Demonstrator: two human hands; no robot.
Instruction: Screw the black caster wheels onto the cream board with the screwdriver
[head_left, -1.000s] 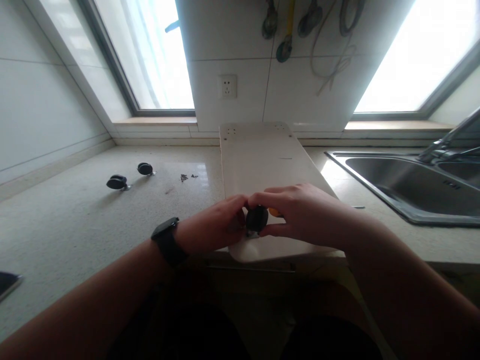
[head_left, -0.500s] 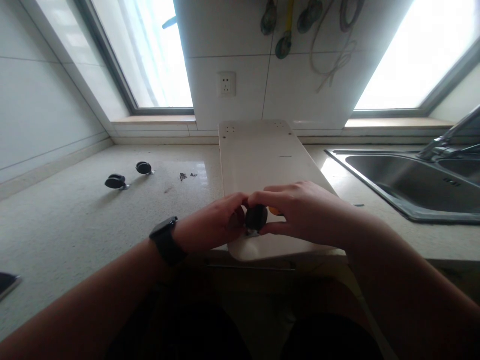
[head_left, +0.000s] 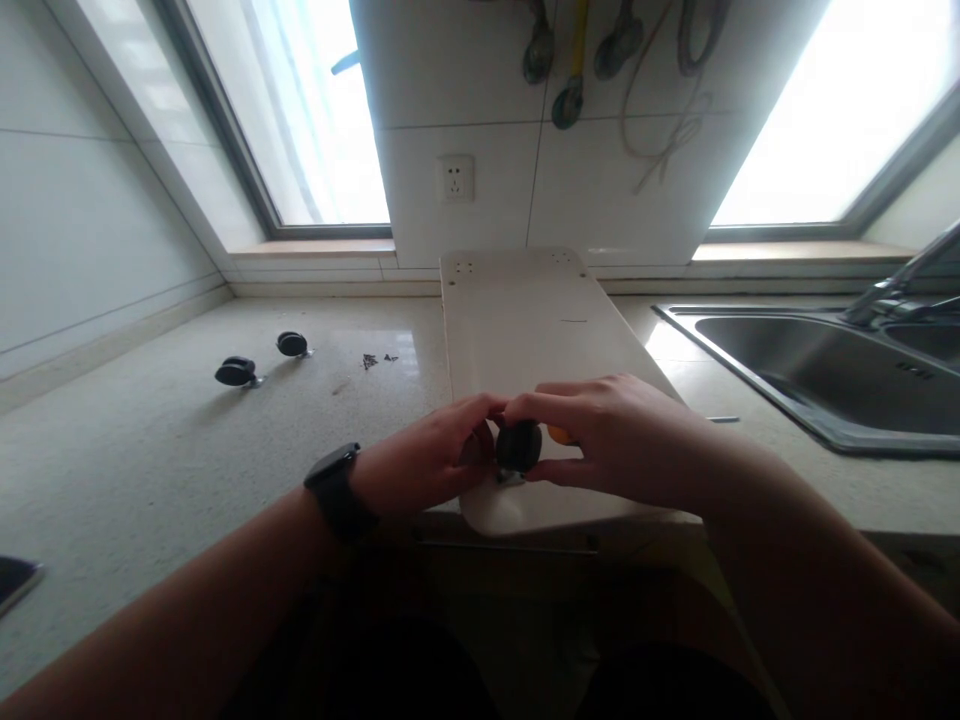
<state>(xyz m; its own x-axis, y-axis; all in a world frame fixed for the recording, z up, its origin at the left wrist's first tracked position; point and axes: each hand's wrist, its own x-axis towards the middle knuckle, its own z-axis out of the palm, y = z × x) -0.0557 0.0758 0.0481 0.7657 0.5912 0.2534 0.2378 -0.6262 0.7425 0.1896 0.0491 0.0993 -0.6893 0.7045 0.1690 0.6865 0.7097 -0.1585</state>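
A black caster wheel [head_left: 519, 447] with a shiny metal plate at its base stands near the front end of a pale board [head_left: 517, 350]. My left hand [head_left: 450, 450], a black watch on its wrist, is closed against the caster's left side. From the right, my right hand [head_left: 622, 435] curls round the same wheel, index finger over the top and thumb low at its side. Under the right palm shows part of an orange thing [head_left: 560, 435], mostly hidden. Where the fingertips meet the caster's plate is partly covered.
Two more black casters, one nearer [head_left: 236, 371] and one farther [head_left: 292, 344], lie on the speckled counter [head_left: 337, 500] at left. Several small dark screws [head_left: 370, 361] lie beside the board. A steel sink [head_left: 810, 370] is at right, a thin metal rod [head_left: 722, 419] before it.
The whole view has shifted slightly, so everything sits a little lower. Both hands stay around the caster, with hardly any change in grip.
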